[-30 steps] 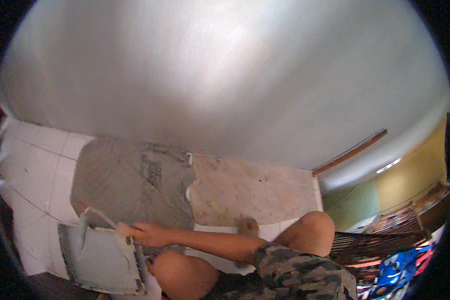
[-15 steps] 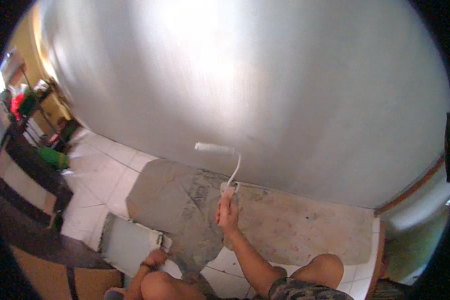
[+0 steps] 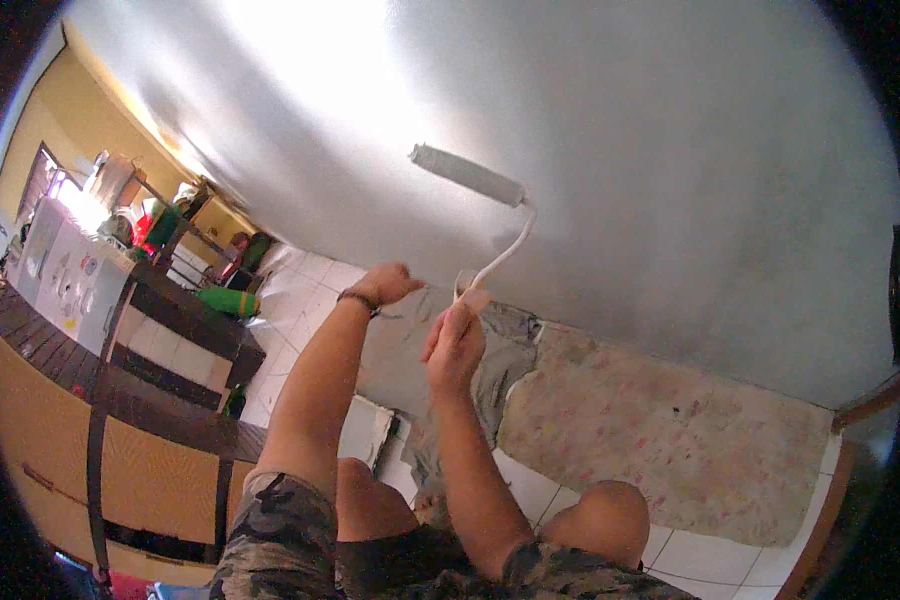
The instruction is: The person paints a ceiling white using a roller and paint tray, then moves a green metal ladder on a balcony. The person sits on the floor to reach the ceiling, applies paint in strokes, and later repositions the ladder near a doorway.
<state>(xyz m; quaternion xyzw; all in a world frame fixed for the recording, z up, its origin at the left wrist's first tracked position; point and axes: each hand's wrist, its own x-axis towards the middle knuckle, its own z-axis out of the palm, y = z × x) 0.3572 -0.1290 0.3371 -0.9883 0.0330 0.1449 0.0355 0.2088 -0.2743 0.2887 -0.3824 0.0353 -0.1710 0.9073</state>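
My right hand [image 3: 455,345] grips the pale handle of a paint roller [image 3: 465,175], its grey sleeve raised in front of the light grey wall [image 3: 650,170]. My left hand [image 3: 395,282] is stretched forward to the left of the handle, near the foot of the wall, holding nothing, fingers loosely bent and apart. A paint tray [image 3: 365,435] rests low behind my left forearm, mostly hidden. Grey crumpled sheeting [image 3: 495,390] lies on the floor under my arms, beside a stained, flower-speckled mat [image 3: 660,440]. My bent knees frame both forearms.
At the left stand a wooden cabinet [image 3: 150,480], a white appliance with stickers [image 3: 55,270], a cluttered rack [image 3: 170,225] and a green cylinder [image 3: 230,300]. White floor tiles [image 3: 710,560] show round the coverings. A brown wooden edge [image 3: 865,400] borders the wall at the right.
The roller has risen from low at the left to high before the wall. My left hand has left the tray and moved up and forward. The view has swung leftward.
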